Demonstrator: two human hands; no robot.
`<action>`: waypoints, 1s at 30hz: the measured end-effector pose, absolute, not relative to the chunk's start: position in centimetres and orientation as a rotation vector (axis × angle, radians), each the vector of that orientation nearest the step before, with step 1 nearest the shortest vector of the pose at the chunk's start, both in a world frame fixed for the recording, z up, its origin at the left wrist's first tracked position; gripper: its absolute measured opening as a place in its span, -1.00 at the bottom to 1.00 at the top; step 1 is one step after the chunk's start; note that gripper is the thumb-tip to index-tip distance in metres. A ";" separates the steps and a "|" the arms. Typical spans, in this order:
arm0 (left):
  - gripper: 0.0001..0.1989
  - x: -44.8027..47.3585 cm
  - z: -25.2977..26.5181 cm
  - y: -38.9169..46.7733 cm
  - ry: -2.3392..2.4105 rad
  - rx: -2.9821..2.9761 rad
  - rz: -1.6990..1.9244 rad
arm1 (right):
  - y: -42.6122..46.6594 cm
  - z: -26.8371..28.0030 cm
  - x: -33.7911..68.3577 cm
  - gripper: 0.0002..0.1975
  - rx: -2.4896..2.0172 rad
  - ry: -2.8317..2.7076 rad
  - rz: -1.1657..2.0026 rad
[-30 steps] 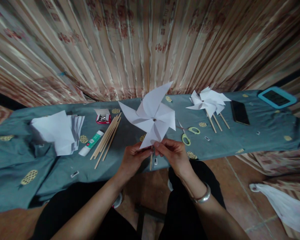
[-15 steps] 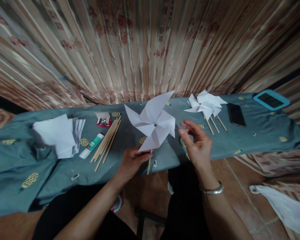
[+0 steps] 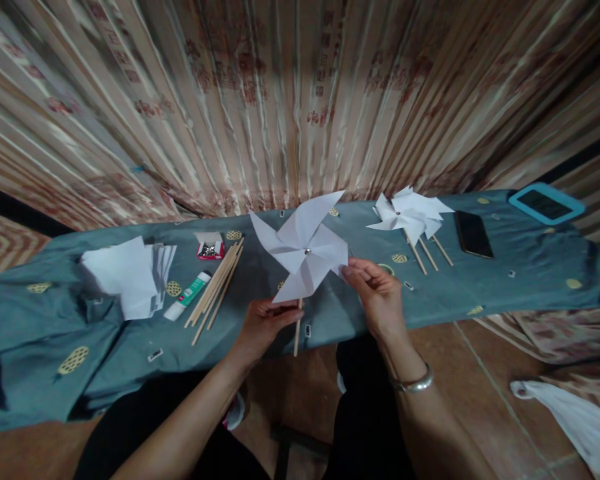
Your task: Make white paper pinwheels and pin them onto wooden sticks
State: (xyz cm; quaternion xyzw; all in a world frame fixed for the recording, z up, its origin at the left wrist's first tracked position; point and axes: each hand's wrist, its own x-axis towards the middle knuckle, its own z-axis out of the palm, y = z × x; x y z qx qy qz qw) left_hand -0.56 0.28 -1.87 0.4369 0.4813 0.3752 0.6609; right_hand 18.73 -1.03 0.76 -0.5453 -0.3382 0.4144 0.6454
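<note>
A white paper pinwheel [image 3: 304, 233] with a pin at its centre faces me over the table. My left hand [image 3: 269, 327] is closed around its wooden stick [image 3: 297, 340], just below the blades. On the other side, my right hand [image 3: 373, 283] pinches the lower right blade between thumb and fingers. Its fingertips partly hide the blade's edge. A yellow-green ring [image 3: 387, 269], perhaps a tape roll, shows partly behind the right hand.
Wooden sticks [image 3: 214, 283], a glue stick [image 3: 187, 295], a small red box of pins [image 3: 210, 248] and paper sheets [image 3: 125, 273] lie left. Finished pinwheels [image 3: 411, 212], a phone [image 3: 473, 233] and a blue-framed device [image 3: 547, 203] lie right. A curtain [image 3: 290, 100] hangs behind the table.
My right hand has moved left, from just beside the pinwheel onto its right blade, and now pinches it. The left hand keeps its hold on the stick.
</note>
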 end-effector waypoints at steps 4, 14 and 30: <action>-0.77 -0.3 -1.4 0.1 1.084 0.997 0.868 | -1.0 0.6 18.0 -0.77 -1.215 -0.707 0.994; -0.82 -0.3 -1.5 -0.3 1.133 1.034 0.932 | -1.7 0.7 15.9 -0.70 -1.174 -0.667 1.224; -0.79 -0.5 -1.5 -0.5 1.112 1.060 0.924 | -1.9 1.0 14.3 -0.66 -1.156 -0.751 1.424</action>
